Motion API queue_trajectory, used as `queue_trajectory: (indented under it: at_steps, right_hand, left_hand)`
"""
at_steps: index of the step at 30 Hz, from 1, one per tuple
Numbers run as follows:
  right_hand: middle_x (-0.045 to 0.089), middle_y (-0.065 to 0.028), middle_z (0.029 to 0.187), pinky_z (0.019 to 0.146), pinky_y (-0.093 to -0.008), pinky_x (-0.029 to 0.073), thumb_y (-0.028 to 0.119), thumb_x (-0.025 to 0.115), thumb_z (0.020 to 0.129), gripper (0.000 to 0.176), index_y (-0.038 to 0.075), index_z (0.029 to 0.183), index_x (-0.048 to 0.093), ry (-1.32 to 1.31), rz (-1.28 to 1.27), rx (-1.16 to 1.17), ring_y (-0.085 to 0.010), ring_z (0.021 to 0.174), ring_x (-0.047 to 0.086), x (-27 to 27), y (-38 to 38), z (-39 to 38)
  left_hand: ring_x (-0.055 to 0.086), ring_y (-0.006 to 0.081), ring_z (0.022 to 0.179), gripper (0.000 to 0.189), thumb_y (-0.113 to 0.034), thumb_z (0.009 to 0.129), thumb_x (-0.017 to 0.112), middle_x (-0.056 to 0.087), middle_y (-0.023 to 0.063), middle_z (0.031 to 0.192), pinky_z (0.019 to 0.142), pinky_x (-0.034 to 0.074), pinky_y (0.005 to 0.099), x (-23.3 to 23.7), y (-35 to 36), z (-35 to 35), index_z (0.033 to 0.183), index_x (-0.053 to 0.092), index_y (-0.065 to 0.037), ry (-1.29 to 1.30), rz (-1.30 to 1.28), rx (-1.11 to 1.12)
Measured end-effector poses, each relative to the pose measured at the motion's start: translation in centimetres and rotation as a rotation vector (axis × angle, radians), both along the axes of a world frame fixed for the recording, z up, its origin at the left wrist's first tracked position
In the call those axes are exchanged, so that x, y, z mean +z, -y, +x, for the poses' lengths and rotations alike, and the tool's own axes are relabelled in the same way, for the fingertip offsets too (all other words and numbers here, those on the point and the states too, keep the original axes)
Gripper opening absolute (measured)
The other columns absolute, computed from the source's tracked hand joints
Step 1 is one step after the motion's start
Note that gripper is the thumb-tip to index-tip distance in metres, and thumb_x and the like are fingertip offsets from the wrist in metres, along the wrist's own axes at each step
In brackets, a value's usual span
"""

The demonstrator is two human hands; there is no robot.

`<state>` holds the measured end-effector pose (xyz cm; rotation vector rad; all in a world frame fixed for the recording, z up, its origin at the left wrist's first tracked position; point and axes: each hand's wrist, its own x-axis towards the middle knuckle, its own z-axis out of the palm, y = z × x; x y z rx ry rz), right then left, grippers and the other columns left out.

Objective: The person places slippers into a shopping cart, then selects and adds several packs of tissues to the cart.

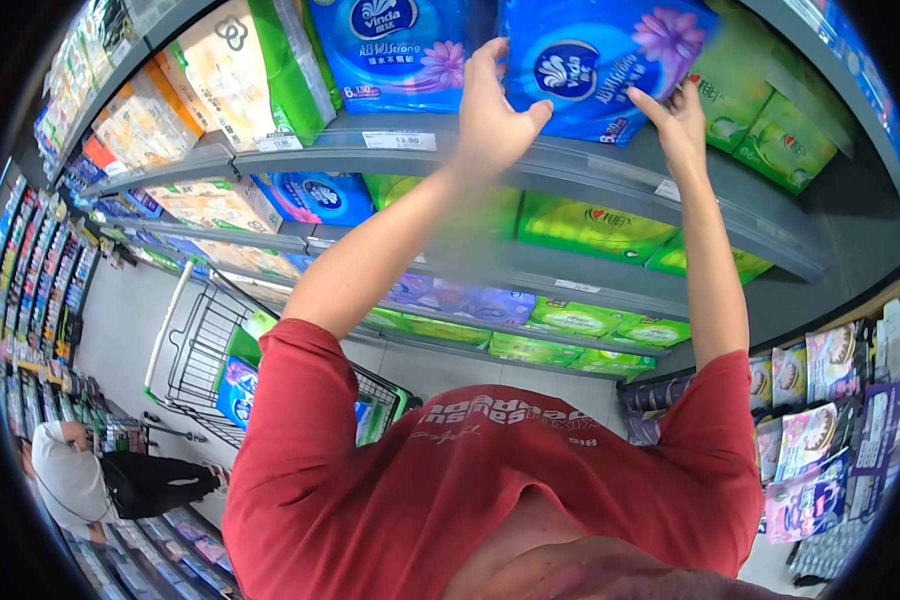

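Observation:
A blue Vinda tissue pack [595,70] with a pink flower print sits tilted at the front of the upper shelf. My left hand [498,108] is at its left side, the fingers along the edge and the thumb over the lower front. Around the lower right edge is my right hand [676,118], thumb on the front and fingers at the side. Both hands hold the pack between them. A similar blue pack [395,55] stands on the shelf just left of my left hand. Green tissue packs [790,140] lie to the right.
Below, shelves carry more green packs [595,228] and purple packs [470,297]. A shopping cart [205,340] with several packs inside stands at lower left. Another person [70,475] is in the aisle further left. Hanging bagged goods [810,440] fill the right side.

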<state>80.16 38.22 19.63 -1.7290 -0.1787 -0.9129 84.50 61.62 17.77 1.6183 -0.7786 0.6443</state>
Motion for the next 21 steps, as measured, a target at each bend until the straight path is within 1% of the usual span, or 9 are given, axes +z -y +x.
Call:
queue_trajectory:
  at_steps: [4,6,7,9,12,14,17,18,21]
  right_hand:
    - [0.059,-0.0149,0.109,0.089,-0.0319,0.044,0.019,0.081,0.066,0.07,-0.006,0.119,0.044,-0.088,-0.177,-0.076,-0.0212,0.102,0.057,0.1,0.8,-2.5]
    - [0.06,-0.0116,0.111,0.093,-0.0319,0.042,0.014,0.08,0.068,0.066,-0.002,0.124,0.047,-0.041,-0.275,-0.08,-0.0182,0.102,0.056,-0.1,0.7,-3.2]
    - [0.063,-0.0117,0.106,0.088,-0.0311,0.045,0.011,0.079,0.069,0.056,-0.003,0.117,0.052,-0.126,-0.379,-0.049,-0.0184,0.096,0.059,-0.1,0.7,-3.7]
    - [0.068,-0.0084,0.094,0.079,-0.0286,0.049,0.004,0.075,0.071,0.033,-0.001,0.102,0.064,-0.182,-0.442,0.05,-0.0166,0.086,0.064,-0.9,1.2,-3.8]
    - [0.069,-0.007,0.093,0.08,-0.0274,0.049,0.004,0.076,0.071,0.031,0.001,0.1,0.067,-0.106,-0.539,-0.093,-0.0148,0.086,0.063,-1.3,1.7,-4.2]
    - [0.067,-0.006,0.093,0.079,-0.0288,0.048,0.004,0.078,0.068,0.031,0.001,0.097,0.067,-0.064,-0.471,-0.183,-0.015,0.084,0.06,-0.3,1.0,-4.9]
    - [0.066,-0.0057,0.091,0.081,-0.0302,0.047,0.001,0.08,0.064,0.031,-0.001,0.092,0.067,0.119,-0.516,-0.289,-0.0158,0.084,0.059,1.6,1.0,-5.4]
    - [0.065,-0.0063,0.093,0.083,-0.0317,0.046,0.001,0.08,0.063,0.034,-0.001,0.094,0.066,0.144,-0.381,-0.155,-0.0171,0.087,0.059,2.8,-0.6,-6.1]
    - [0.066,-0.0064,0.091,0.085,-0.0333,0.045,0.001,0.082,0.059,0.038,-0.003,0.094,0.065,0.301,-0.726,-0.265,-0.0182,0.086,0.059,6.0,-4.5,-7.9]
  left_hand:
    - [0.046,0.0282,0.117,0.088,-0.012,0.062,0.081,0.043,0.0192,0.127,0.096,0.043,0.04,1.4,-1.8,-0.6,0.133,0.03,0.001,0.026,0.028,0.096]
    - [0.05,0.026,0.112,0.083,-0.011,0.061,0.083,0.049,0.0167,0.121,0.092,0.045,0.0376,3.0,-2.3,0.5,0.128,0.037,0.001,0.359,0.194,0.117]
    - [0.055,0.0246,0.106,0.075,-0.007,0.06,0.083,0.055,0.0135,0.114,0.09,0.046,0.0365,3.1,-2.0,0.6,0.123,0.043,-0.001,0.023,0.123,-0.403]
    - [0.056,0.0233,0.104,0.069,-0.007,0.06,0.083,0.058,0.0118,0.111,0.089,0.047,0.0357,3.0,-1.9,0.2,0.119,0.047,-0.001,0.065,0.169,-0.31]
    - [0.057,0.0216,0.102,0.062,-0.009,0.06,0.084,0.062,0.0091,0.106,0.09,0.046,0.0351,2.9,-2.4,-0.8,0.112,0.052,-0.001,0.126,0.228,-0.211]
    - [0.06,0.0216,0.098,0.064,-0.014,0.062,0.083,0.062,0.011,0.105,0.088,0.048,0.0342,4.3,-3.1,-1.6,0.117,0.051,-0.001,0.203,0.222,-0.163]
    - [0.04,0.0288,0.126,0.092,-0.016,0.069,0.077,0.039,0.0214,0.136,0.102,0.034,0.0344,6.7,-4.6,-1.7,0.141,0.022,0.001,0.587,0.011,-0.265]
    - [0.042,0.0294,0.125,0.093,-0.015,0.066,0.079,0.042,0.0206,0.134,0.102,0.035,0.0351,7.6,-6.2,-4.4,0.14,0.024,0.0,0.608,0.031,-0.254]
    - [0.044,0.0305,0.121,0.097,-0.01,0.057,0.082,0.045,0.0192,0.129,0.1,0.037,0.0365,8.2,-9.7,-6.3,0.137,0.027,-0.001,0.629,0.063,-0.173]
